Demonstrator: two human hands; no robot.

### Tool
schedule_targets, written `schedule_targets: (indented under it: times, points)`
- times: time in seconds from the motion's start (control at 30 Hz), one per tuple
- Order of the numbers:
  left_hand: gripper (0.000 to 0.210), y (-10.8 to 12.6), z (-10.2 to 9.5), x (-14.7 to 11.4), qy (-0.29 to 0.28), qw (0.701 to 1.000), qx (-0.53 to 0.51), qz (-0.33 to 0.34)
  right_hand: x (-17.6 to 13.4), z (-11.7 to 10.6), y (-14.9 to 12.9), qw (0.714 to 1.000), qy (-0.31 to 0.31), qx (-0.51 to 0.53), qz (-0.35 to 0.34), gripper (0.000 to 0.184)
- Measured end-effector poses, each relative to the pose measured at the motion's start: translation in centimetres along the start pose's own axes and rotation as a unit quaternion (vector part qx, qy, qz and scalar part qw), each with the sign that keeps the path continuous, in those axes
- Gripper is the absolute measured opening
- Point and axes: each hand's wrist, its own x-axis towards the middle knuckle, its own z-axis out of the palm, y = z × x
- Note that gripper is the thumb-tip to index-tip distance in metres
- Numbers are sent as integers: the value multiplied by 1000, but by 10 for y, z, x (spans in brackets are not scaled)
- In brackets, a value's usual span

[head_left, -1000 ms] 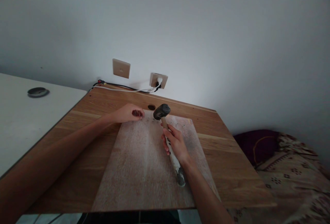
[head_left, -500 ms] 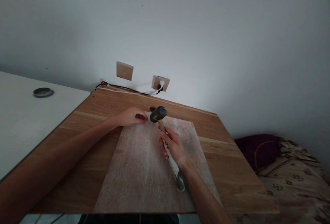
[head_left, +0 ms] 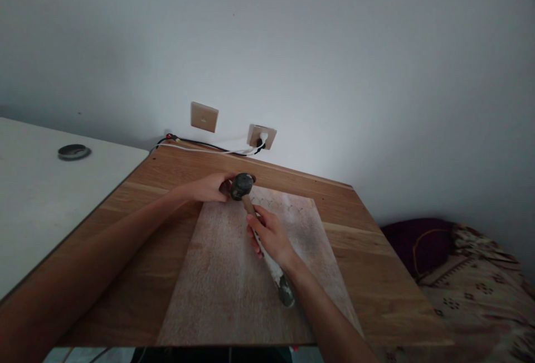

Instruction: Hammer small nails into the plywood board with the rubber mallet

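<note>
My right hand point(head_left: 271, 236) is wrapped around the pale, worn handle of a hammer point(head_left: 242, 185) with a dark, stubby head. The head is held over the far left part of a flat wooden board point(head_left: 234, 274). Beside the head, at the board's far edge, my left hand point(head_left: 212, 187) has its fingers curled together. Its fingertips are partly behind the hammer head, so what they pinch, if anything, is hidden. Right of the head, several small thin nail-like pieces point(head_left: 295, 208) stand in a row near the board's far edge.
The board lies on a wooden table point(head_left: 368, 274) against a wall. Cables point(head_left: 200, 148) run along the table's back edge to a wall socket point(head_left: 267, 135). At left is a white surface point(head_left: 29, 201) with a round grey grommet point(head_left: 74, 152). Patterned bedding point(head_left: 468, 285) lies at right.
The hammer in my right hand has moved left, and its head now overlaps my left fingertips in the view. My left hand has stayed nearly in place.
</note>
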Motion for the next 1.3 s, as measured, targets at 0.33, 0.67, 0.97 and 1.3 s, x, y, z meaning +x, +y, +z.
schedule_targets:
  times: [0.33, 0.67, 0.97, 1.3]
  points:
    - [51, 5, -1, 1, 3, 996, 77, -47, -66, -13, 7, 945, 183, 268, 43, 47]
    - [45, 29, 3, -4, 106, 969, 182, -128, -97, -29, 35, 971, 172, 161, 41, 64]
    - [49, 87, 53, -85, 50, 883, 364, -292, -163, -37, 58, 872, 213, -394, -198, 37]
    - [41, 99, 100, -32, 37, 882, 426, -198, -184, -84, 86, 787, 277, -528, -162, 31]
